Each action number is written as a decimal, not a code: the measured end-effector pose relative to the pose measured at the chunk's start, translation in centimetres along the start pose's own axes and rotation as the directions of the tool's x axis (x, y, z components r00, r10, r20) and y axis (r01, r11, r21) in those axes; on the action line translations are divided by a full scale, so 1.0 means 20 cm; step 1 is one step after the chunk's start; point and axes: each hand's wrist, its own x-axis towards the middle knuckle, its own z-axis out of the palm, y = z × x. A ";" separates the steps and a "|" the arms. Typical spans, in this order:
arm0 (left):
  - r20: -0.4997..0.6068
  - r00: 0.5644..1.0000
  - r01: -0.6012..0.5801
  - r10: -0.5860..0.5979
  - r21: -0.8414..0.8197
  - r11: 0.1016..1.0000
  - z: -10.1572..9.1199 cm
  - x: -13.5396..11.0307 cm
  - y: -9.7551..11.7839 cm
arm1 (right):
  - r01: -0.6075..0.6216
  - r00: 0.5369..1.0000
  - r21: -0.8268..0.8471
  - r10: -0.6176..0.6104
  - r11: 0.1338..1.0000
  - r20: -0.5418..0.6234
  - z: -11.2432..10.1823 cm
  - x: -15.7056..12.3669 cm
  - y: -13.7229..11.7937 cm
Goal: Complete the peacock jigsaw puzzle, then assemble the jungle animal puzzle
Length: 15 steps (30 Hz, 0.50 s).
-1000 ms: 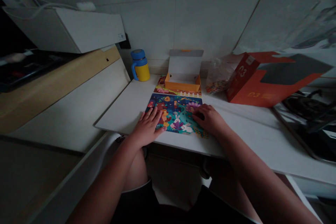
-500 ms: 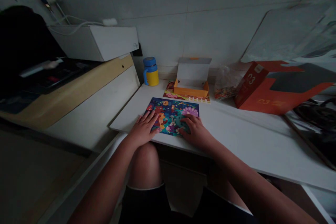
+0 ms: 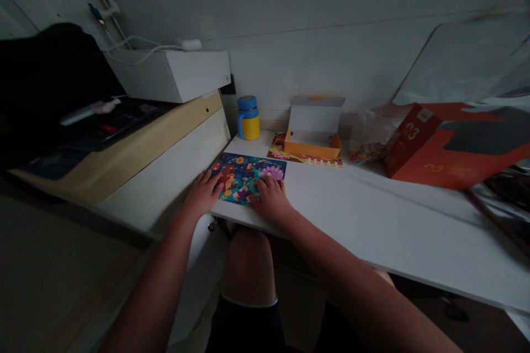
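A rectangular dark-blue picture board printed with cartoon animals lies flat near the front left corner of the white table. My left hand rests at its left edge, fingers spread and lying flat. On its lower right part lies my right hand, with its fingers apart and the palm down. Both hands cover parts of the board's edges, and neither grips anything that I can see.
Behind the board stand a blue and yellow mug and an open orange box on another colourful sheet. Farther right are a clear bag of small pieces and a large orange box. A white box sits on the left cabinet.
The picture board has slid left across the table, away from the open orange box, with both my hands on it. The camera view has shifted slightly.
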 end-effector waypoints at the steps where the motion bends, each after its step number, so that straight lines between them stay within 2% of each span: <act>1: -0.012 1.000 0.011 -0.012 -0.012 1.000 0.00 0.01 -0.01 | 0.000 1.000 0.003 0.000 1.000 -0.002 0.01 0.01 -0.01; 5: -0.067 0.995 0.072 -0.075 -0.042 0.996 -0.01 0.03 -0.02 | 0.019 1.000 0.025 -0.019 1.000 0.003 0.00 0.02 -0.01; 8: -0.103 0.990 0.088 -0.092 -0.040 0.995 0.01 0.05 -0.04 | 0.096 0.995 0.089 -0.094 0.991 -0.026 -0.07 0.03 0.07; 11: -0.114 0.990 0.079 -0.082 -0.030 0.996 0.03 0.05 -0.06 | 0.159 0.976 0.129 -0.136 0.979 -0.169 -0.23 0.05 0.28; 13: -0.111 0.992 0.061 -0.065 -0.034 0.998 0.03 0.06 -0.06 | 0.133 0.947 0.083 -0.102 0.988 -0.303 -0.37 0.08 0.48; 15: -0.112 0.992 0.050 -0.055 -0.048 0.998 0.02 0.06 -0.06 | 0.040 0.900 0.000 -0.036 0.999 -0.434 -0.52 0.10 0.71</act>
